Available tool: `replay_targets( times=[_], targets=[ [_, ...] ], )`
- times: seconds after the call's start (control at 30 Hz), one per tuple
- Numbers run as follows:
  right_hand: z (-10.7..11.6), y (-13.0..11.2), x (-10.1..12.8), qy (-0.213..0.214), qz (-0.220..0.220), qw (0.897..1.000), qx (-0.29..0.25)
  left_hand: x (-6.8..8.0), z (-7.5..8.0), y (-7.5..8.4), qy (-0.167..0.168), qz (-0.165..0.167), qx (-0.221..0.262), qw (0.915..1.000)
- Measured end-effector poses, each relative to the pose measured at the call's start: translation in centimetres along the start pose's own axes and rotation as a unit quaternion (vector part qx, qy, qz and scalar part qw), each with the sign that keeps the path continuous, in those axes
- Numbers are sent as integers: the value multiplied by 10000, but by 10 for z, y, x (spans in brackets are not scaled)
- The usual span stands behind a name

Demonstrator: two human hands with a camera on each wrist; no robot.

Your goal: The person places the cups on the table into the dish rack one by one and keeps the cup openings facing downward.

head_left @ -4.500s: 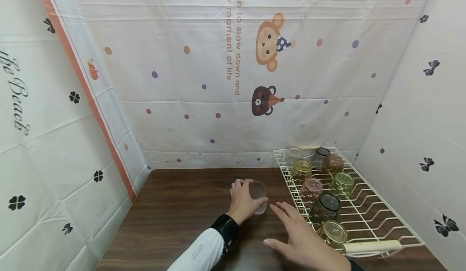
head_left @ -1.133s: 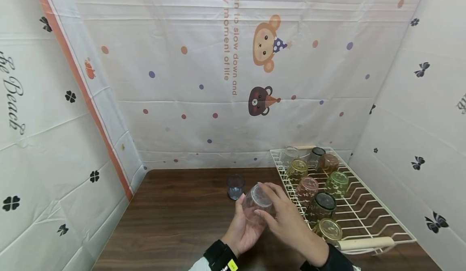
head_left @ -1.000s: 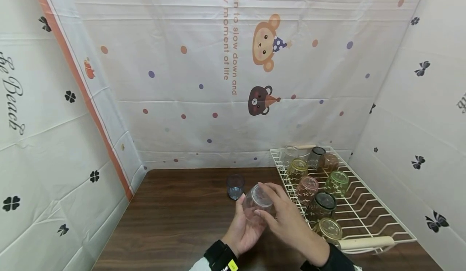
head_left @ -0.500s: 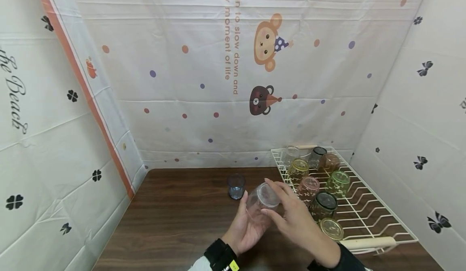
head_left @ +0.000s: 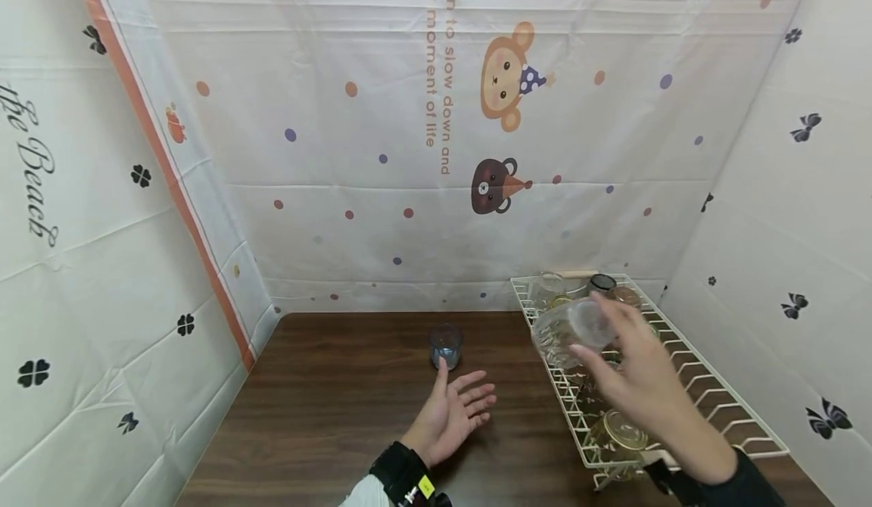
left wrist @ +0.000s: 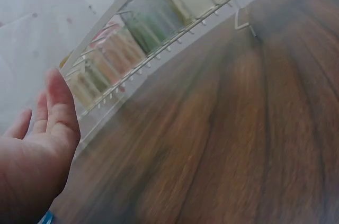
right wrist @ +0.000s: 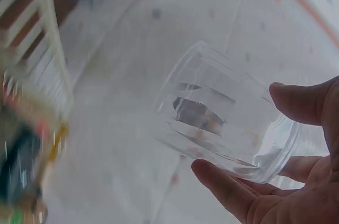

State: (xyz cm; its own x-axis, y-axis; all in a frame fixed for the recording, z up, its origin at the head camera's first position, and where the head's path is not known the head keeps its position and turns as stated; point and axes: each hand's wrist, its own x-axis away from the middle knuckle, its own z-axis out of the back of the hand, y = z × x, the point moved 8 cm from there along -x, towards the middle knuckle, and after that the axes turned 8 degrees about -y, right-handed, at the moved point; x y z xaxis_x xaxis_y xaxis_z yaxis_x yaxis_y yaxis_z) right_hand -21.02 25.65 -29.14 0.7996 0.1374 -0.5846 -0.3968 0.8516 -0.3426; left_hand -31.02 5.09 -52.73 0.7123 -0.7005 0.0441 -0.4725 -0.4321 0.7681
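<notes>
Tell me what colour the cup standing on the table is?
Bluish glass cup, seen best in the head view.

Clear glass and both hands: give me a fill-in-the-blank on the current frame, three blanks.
1. The clear glass is held by the ____ hand, above the white wire rack.
2. The left hand is open with its palm up and holds ____.
3. The small blue glass stands upright on the ____ table, just beyond the left hand's fingertips.

Missing words: right; nothing; brown wooden
</notes>
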Motion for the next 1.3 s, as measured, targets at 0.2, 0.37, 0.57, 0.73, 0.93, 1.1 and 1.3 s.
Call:
replay_targets(
  times=[0.2,0.37,0.57,0.73,0.93,1.1,1.3],
  targets=[
    [32,63,-5,-286,-849,9958,174,2,11,7,306,-104,-171,9993],
    [41,110,-1,-802,-1384,9848,673,4,17,18,515,-257,-834,9949],
    [38,147,8,-1634,-1762,9654,1007,9,22,38,882,-413,-2192,9708],
    [29,168,12,-2120,-1834,9532,1130,15,24,52,1191,-660,-3215,9371],
    [13,184,12,-2474,-1916,9452,931,20,27,63,1487,-930,-4611,8698],
    [6,193,10,-2525,-1849,9440,1045,25,35,62,1812,-860,-5984,7756],
    [-2,199,9,-2687,-1839,9397,1047,30,41,57,1855,-658,-6248,7556]
  ],
)
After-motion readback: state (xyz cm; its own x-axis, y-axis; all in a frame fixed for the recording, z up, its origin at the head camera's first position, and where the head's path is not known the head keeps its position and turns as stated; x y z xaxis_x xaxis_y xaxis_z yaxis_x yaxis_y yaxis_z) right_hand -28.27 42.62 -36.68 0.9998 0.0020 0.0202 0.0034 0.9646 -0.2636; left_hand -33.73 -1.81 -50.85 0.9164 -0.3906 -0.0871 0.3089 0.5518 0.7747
